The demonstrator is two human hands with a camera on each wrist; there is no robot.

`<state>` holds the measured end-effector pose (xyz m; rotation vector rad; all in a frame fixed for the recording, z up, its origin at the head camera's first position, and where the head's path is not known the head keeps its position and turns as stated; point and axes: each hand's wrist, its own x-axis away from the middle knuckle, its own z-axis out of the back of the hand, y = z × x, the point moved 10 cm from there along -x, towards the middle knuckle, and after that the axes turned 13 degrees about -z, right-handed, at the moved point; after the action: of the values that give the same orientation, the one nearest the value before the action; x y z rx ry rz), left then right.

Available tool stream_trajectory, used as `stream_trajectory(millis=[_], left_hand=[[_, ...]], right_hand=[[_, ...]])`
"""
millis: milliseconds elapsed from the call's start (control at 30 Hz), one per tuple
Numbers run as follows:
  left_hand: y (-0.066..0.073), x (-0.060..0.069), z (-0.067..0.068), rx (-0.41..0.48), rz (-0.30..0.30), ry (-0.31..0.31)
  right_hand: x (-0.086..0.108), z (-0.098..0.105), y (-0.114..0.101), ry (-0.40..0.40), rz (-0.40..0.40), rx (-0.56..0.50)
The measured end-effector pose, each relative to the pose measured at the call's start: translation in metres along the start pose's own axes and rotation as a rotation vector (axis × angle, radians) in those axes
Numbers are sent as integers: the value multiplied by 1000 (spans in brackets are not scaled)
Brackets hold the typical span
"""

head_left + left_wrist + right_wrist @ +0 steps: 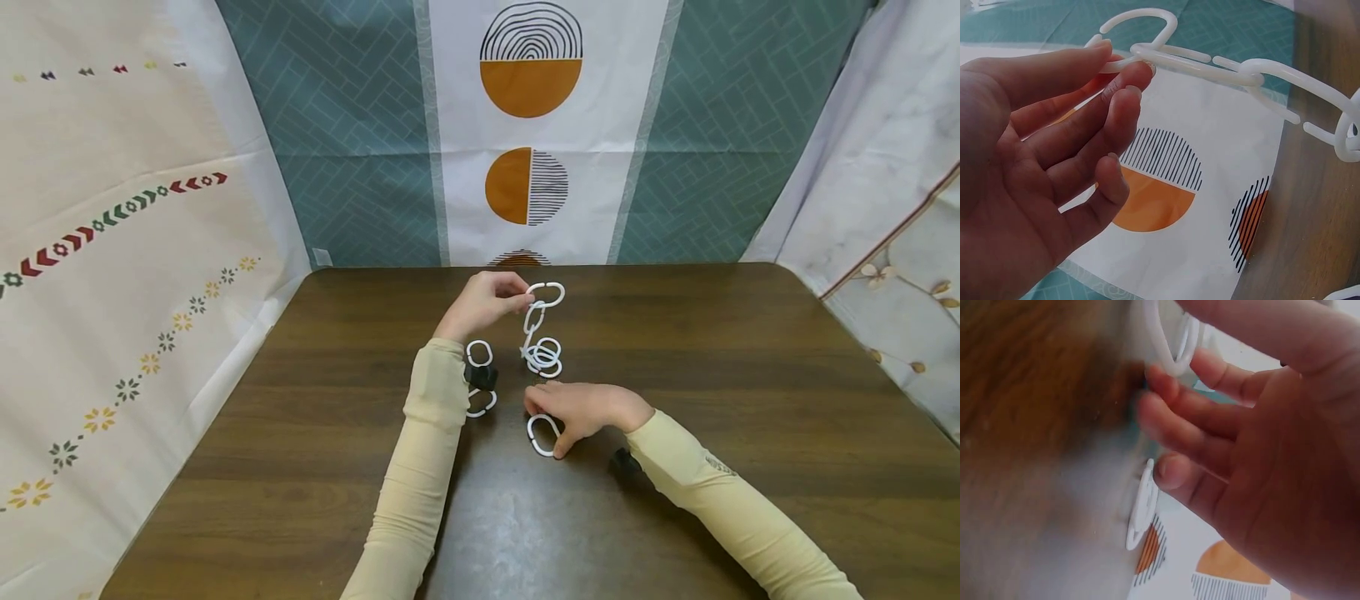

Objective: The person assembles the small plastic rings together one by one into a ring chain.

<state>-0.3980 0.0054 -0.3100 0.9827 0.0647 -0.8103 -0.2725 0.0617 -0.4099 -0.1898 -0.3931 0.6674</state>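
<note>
Between thumb and fingers, the left hand [489, 302] pinches the end link [555, 287] of a white chain. The chain hangs down to a small heap of links [545, 358] on the table. In the left wrist view, the left hand [1066, 131] holds that link, and joined links [1197, 67] stretch to the right, each with a small gap in its side. Lower in the head view, the right hand [588, 408] has its thumb and fingers around a separate white link [534, 437]. The right wrist view shows this link [1163, 344] at the thumb and fingers of the right hand [1260, 437].
Two loose white links [480, 342] [491, 403] lie beside the left forearm, partly behind the black wrist camera [482, 377]. The brown wooden table [322, 467] reaches a patterned cloth [360, 167] at the back, with pale cloths at both sides.
</note>
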Motion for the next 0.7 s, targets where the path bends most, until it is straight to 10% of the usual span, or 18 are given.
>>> stream_trajectory(millis=[433, 700], left_hand=[[0, 0, -1, -6, -5, -10], [0, 0, -2, -16, -7, -20]], right_hand=[[1, 10, 2, -20, 9, -123], [15, 64, 10, 210, 46, -108]])
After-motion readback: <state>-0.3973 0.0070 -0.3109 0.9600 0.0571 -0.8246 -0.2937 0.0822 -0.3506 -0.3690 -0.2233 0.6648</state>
